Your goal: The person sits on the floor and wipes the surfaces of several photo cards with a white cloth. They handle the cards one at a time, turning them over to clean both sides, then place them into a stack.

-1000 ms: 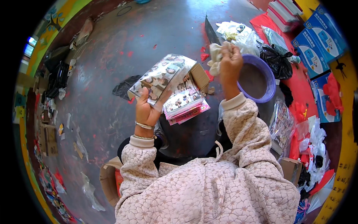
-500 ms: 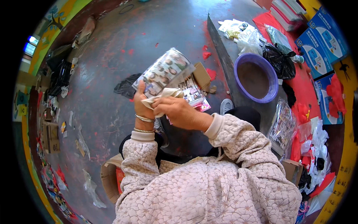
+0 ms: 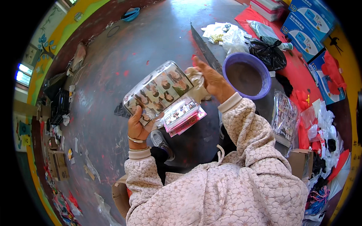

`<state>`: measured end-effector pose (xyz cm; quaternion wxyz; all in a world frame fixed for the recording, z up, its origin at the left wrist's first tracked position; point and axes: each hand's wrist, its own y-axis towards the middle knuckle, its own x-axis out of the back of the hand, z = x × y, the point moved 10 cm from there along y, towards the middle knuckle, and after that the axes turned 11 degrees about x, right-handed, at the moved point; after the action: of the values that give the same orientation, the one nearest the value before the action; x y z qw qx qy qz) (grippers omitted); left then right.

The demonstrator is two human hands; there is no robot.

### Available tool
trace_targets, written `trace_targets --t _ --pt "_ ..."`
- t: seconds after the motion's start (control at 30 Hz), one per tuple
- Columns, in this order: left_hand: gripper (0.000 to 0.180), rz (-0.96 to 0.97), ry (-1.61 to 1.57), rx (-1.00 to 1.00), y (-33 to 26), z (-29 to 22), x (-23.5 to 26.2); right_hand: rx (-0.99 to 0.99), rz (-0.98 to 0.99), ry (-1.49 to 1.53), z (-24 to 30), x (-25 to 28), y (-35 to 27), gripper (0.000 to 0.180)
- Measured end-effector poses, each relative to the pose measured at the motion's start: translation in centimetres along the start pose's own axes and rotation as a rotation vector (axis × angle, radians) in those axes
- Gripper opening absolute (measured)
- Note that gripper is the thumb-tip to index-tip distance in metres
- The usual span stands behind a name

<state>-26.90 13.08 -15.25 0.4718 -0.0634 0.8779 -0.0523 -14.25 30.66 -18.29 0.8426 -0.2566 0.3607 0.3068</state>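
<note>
Glossy clear plastic wraps the flat packet (image 3: 158, 92) of small printed picture cards that the left hand (image 3: 136, 127) grips by its near left corner, thumb on the face and fingers curled behind, holding it tilted above the grey floor (image 3: 151, 41). Under it hang more packets with pink edges (image 3: 184, 116), fanned out and apparently clamped in the same grip, though the overlap hides how. The right hand (image 3: 212, 79) is at the packet's far right corner, closed around a crumpled pale cloth or wad of wrapping (image 3: 197, 77); which of the two is hard to tell.

Judging from how things lie, the work sits in mid-course: one packet is being wiped or handled, several wait below it, and another sheet of wrapped cards (image 3: 285, 115) lies to the right, beside a round purple basin (image 3: 247, 75) with a smooth plastic rim and dark inside. The sleeves are soft quilted fabric with a flower pattern.
</note>
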Motion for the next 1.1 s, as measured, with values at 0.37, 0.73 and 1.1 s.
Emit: trace_targets --t 0.37,0.73,1.1 --pt "0.077 0.231 -0.353 -0.116 0.4 -1.3 -0.7 0.239 -0.014 -0.011 0.7 -2.9 -1.1 0.006" --pt "0.028 -0.126 -0.125 -0.040 3.0 3.3 1.6 0.265 -0.065 -0.161 -3.4 -3.8 -1.5 0.008" --pt "0.028 -0.109 -0.380 -0.039 3.2 3.6 2.4 0.191 -0.134 -0.138 -4.8 -2.6 -1.2 0.005"
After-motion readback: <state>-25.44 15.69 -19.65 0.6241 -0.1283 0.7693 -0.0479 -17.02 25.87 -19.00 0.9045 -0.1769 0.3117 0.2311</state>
